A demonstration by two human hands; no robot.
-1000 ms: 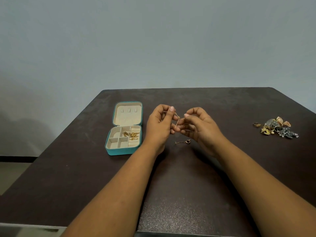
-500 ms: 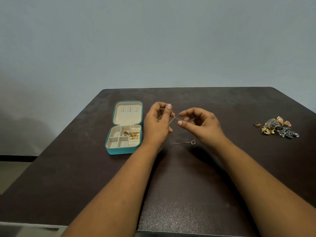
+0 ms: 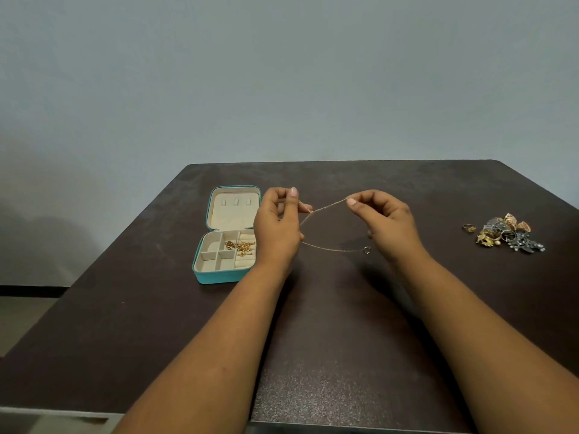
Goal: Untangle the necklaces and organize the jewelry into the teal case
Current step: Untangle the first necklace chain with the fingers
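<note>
Now my hands have drawn apart: left hand (image 3: 277, 227) and right hand (image 3: 387, 220) each pinch the chain (image 3: 326, 207), stretched out; case (image 3: 200, 270) waits.

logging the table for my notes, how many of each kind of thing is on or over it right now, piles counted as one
Jewelry case, open: 1
Thin chain held between the left hand and right hand: 1
Gold jewelry bunched inside the case: 1
Loose jewelry pile on the right: 1
Single ring beside the pile: 1
Total: 5
</note>
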